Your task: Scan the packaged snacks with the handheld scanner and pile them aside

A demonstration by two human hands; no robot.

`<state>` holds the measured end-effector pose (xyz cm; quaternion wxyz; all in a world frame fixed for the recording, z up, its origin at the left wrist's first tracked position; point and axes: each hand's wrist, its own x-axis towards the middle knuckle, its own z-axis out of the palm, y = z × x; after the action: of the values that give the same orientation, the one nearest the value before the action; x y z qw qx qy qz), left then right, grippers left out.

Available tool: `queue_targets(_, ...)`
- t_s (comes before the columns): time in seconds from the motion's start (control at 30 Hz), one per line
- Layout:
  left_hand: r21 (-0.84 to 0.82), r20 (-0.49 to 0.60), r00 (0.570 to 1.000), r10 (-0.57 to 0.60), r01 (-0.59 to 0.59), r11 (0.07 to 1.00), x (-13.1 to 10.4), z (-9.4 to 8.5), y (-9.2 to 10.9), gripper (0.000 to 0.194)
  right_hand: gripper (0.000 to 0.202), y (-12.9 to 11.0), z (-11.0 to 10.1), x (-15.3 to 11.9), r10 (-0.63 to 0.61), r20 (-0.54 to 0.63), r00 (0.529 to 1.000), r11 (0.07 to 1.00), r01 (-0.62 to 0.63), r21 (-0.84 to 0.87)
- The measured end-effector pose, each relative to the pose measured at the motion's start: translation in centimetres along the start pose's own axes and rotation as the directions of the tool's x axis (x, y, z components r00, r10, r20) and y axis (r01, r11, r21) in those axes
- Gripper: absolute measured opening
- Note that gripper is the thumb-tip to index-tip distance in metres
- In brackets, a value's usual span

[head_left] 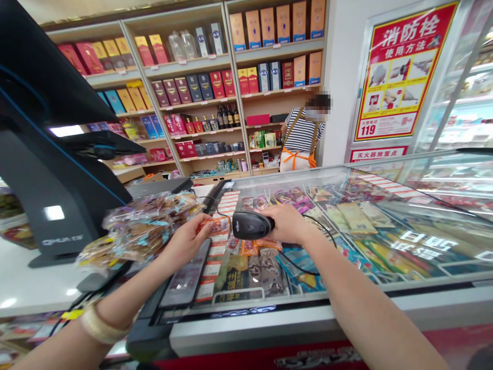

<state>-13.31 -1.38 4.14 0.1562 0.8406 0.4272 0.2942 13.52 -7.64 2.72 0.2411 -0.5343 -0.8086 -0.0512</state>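
My right hand is wrapped round a black barcode scanner, held over the glass top of a freezer, its head pointing left. My left hand pinches a small orange-edged packet just left of the scanner. Several more small orange packets lie beneath the scanner. Beside my left wrist, clear bags of brown snacks are heaped on the counter. A dark flat device rests on the freezer's left edge, under my left hand.
A black monitor stand rises at the left. The freezer spans the front and right, with a black cable looping over its glass. Beyond it, a person in a striped shirt stands by shelves of boxes and bottles.
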Motion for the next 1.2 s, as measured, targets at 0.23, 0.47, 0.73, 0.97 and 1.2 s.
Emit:
queue_targets(0.23,-0.017,0.012,1.0,-0.01,0.01,1.0,0.3,-0.1,0.4,0.038,0.029,0.6,-0.2,0.0,0.042,-0.055,0.998,0.998,-0.044,-0.035)
queue_targets(0.47,-0.148,0.011,0.999,0.031,-0.029,0.989,2.4,3.2,1.0,0.03,0.029,2.5,-0.4,-0.4,0.222,-0.288,0.932,0.964,-0.254,-0.08)
queue_targets(0.73,-0.087,-0.001,0.999,0.039,-0.039,0.995,5.7,8.6,3.1,0.032,0.031,6.7,3.2,-0.5,0.169,-0.437,0.883,0.959,-0.25,-0.133)
queue_targets(0.97,0.014,0.117,0.984,0.134,-0.137,0.99,7.6,8.3,3.1,0.04,0.026,4.9,1.6,-0.5,0.288,-0.317,0.904,0.938,-0.333,-0.097)
queue_targets(1.2,0.614,0.275,0.958,-0.077,-0.114,0.781,7.2,1.8,0.3,0.031,0.025,3.9,0.4,-0.2,0.328,-0.225,0.917,0.939,-0.342,-0.026)
